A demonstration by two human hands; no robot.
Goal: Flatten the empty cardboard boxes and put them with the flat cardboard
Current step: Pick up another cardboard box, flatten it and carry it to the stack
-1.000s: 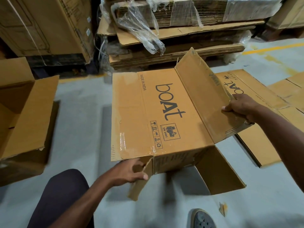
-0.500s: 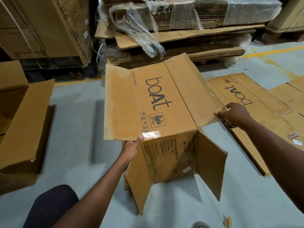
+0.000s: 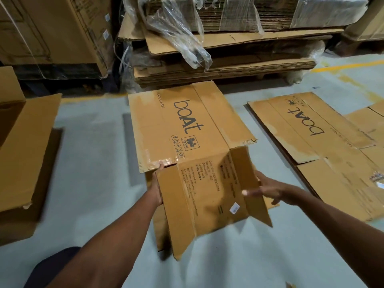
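Note:
A brown "boAt" cardboard box (image 3: 187,129) lies collapsed on the grey floor in front of me, its printed side up and its end flaps sticking toward me. My left hand (image 3: 156,183) grips the box's near left corner, partly hidden behind a flap. My right hand (image 3: 270,191) is at the right end flap, fingers spread and blurred, touching its edge. To the right, flattened "boAt" cardboard (image 3: 307,129) lies on the floor in overlapping sheets.
An open, unflattened box (image 3: 25,154) stands at the left. A pallet stack of flat cardboard (image 3: 224,69) with torn plastic wrap (image 3: 182,38) is behind. A large carton (image 3: 52,32) fills the back left. A yellow floor line (image 3: 349,66) runs at the right.
The box has gone from raised and open to lying almost flat on the floor. My right hand left the long top flap and moved down to the near end flap.

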